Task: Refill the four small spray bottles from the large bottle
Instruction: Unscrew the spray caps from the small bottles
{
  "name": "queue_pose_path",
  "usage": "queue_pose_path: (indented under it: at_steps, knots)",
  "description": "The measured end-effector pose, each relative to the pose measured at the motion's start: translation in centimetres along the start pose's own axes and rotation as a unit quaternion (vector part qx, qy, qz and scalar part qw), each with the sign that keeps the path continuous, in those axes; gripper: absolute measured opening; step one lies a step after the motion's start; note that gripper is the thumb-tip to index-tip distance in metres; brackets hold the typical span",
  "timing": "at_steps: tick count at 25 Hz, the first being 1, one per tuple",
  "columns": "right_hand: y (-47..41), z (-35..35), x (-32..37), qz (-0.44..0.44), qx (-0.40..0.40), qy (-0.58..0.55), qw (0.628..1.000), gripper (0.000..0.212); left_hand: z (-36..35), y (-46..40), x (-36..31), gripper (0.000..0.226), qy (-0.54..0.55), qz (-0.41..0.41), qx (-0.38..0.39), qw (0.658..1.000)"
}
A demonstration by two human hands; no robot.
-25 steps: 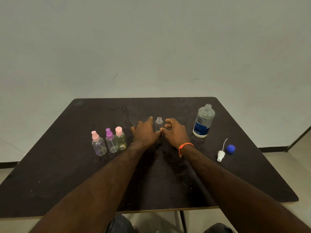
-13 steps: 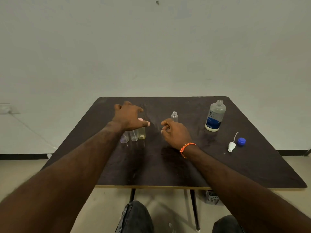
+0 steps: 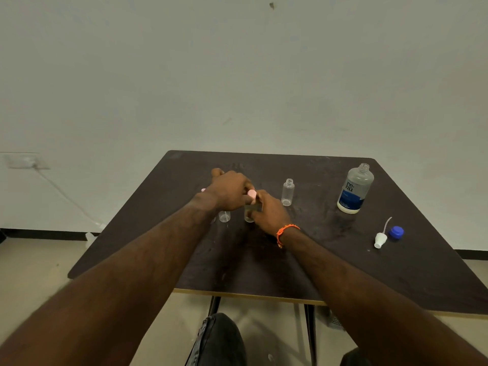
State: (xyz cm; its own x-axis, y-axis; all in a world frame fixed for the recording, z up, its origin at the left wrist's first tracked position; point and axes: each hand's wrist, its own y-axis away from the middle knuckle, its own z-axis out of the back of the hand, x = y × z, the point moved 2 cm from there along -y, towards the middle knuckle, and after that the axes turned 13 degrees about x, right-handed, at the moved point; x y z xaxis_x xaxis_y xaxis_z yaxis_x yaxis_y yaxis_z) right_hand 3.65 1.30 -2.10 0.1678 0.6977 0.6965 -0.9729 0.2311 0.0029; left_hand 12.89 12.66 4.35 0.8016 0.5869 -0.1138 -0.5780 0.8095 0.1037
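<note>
- While the right hand (image 3: pixel 268 212) gripped the pink-capped spray bottle (image 3: pixel 249 212), the left hand (image 3: pixel 230 190) pinched its cap (image 3: pixel 252 193).
- The large bottle (image 3: pixel 355 189) stood uncapped.

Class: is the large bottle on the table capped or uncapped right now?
Uncapped. The large bottle shows a bare threaded neck, and a blue cap lies apart on the table.

open bottle (image 3: pixel 287 192) ctr | large bottle (image 3: pixel 355 188) right | caps (image 3: pixel 396 231) prob. nearer, right
</note>
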Motion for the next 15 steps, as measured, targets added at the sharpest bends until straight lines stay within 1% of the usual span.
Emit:
queue_pose_path:
  at_steps: [3, 6, 8, 9, 12, 15]
  knots:
    - [2.7, 1.7, -1.8, -0.017, 0.002, 0.017, 1.0, 0.046, -1.2, 0.5, -2.0, 0.02, 0.03, -0.025, 0.0, 0.999]
    - [5.6, 3.6, -3.4, -0.041, -0.006, 0.014, 0.999, 0.049, -2.2, 0.9, -4.6, 0.028, 0.065, -0.054, -0.006, 0.996]
    - [7.4, 4.6, -4.0, -0.051, -0.014, 0.001, 0.999, 0.049, -2.8, 1.1, -6.0, 0.028, 0.103, -0.073, -0.007, 0.992]
    - [8.0, 4.9, -4.2, -0.052, -0.028, 0.009, 0.998, 0.047, -3.2, 1.2, -6.4, 0.028, 0.124, -0.078, 0.001, 0.989]
    - [9.0, 5.1, -4.2, -0.054, -0.062, 0.028, 0.996, 0.034, -4.7, 1.6, -7.2, 0.043, 0.172, -0.08, 0.032, 0.981]
    - [9.1, 5.1, -3.8, -0.06, -0.055, 0.033, 0.996, 0.031, -6.0, 1.9, -7.3, 0.049, 0.192, -0.068, 0.01, 0.979]
